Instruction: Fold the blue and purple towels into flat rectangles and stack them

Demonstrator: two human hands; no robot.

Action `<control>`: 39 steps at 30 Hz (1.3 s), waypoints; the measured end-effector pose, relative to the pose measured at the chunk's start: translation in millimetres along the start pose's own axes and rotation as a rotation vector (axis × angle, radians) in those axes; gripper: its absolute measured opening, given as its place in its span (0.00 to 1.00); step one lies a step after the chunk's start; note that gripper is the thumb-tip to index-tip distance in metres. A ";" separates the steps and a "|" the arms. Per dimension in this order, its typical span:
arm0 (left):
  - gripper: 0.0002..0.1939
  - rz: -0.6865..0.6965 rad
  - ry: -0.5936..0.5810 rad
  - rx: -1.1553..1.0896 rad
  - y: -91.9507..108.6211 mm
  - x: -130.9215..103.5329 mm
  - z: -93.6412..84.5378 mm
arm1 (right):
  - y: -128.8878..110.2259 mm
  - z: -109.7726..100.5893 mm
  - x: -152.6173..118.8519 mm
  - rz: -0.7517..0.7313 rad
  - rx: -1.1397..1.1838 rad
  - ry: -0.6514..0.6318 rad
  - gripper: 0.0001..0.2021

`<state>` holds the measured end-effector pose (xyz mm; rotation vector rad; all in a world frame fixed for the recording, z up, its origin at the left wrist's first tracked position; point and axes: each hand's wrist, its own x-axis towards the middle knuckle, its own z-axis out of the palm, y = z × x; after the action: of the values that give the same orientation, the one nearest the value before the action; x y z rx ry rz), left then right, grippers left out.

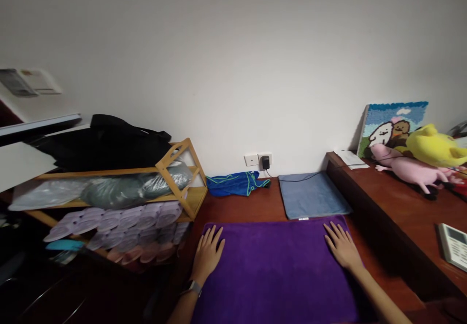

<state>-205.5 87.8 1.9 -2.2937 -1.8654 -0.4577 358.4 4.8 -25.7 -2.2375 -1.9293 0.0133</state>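
A purple cloth [277, 270] lies spread flat on the reddish-brown table [241, 209]. My left hand [207, 253] rests palm down on its far left corner, fingers apart, with a watch on the wrist. On the far right corner my right hand [342, 247] lies flat, its fingers spread too. Just beyond the purple cloth is a flat grey-blue cloth [314, 196], its small white label near the purple edge. A crumpled blue cloth with green edging [235, 184] sits by the wall at the back left.
At left stands a wooden rack [197, 200] with wrapped bundles, slippers [124, 219] and a black bag [109, 144]. A plug [265, 162] with a cable is in the wall. The raised surface at right holds plush toys [408, 168], a picture [392, 124] and a calculator [454, 246].
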 end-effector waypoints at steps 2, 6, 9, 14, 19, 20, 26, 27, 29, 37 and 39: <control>0.28 -0.045 -0.066 0.035 -2.2 -5.3 7.8 | -0.2 4.9 0.6 0.062 -0.023 -0.076 0.31; 0.30 -0.111 -0.140 0.084 -6.6 0.0 14.8 | 0.5 4.7 8.7 0.087 -0.072 -0.122 0.32; 0.30 -0.134 -0.149 0.096 -7.0 3.3 15.0 | 0.5 4.2 10.4 0.088 -0.092 -0.123 0.32; 0.29 -0.116 -0.161 0.097 -16.3 -5.3 7.7 | 1.2 -2.0 8.6 0.088 -0.025 -0.158 0.31; 0.28 -0.051 -0.092 0.092 -31.2 -29.5 -6.0 | 19.9 -12.2 4.8 0.094 0.030 -0.098 0.31; 0.28 -0.024 -0.082 0.083 -33.6 -36.9 -7.5 | 25.6 -12.2 2.6 0.105 0.021 -0.100 0.31; 0.28 0.001 -0.103 0.124 -53.9 -75.8 -16.4 | 46.7 -3.8 -12.2 0.145 0.044 -0.142 0.31; 0.28 -0.003 -0.096 0.138 -57.1 -78.0 -20.3 | 48.4 -3.6 -12.0 0.156 0.102 -0.113 0.31; 0.27 0.009 -0.073 0.145 -56.6 -78.1 -30.6 | 53.2 -5.9 -7.2 0.208 0.311 -0.035 0.30; 0.19 0.245 0.088 -0.216 169.7 -95.1 -44.1 | 80.2 -16.5 47.6 0.480 0.725 0.106 0.30; 0.15 0.471 0.054 -0.335 271.2 -112.3 -22.4 | 79.4 -12.3 56.2 0.582 0.718 0.092 0.30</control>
<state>35.2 -81.7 6.7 -2.7856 -1.2305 -0.7924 446.4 47.4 -18.8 -2.1134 -0.9326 0.5681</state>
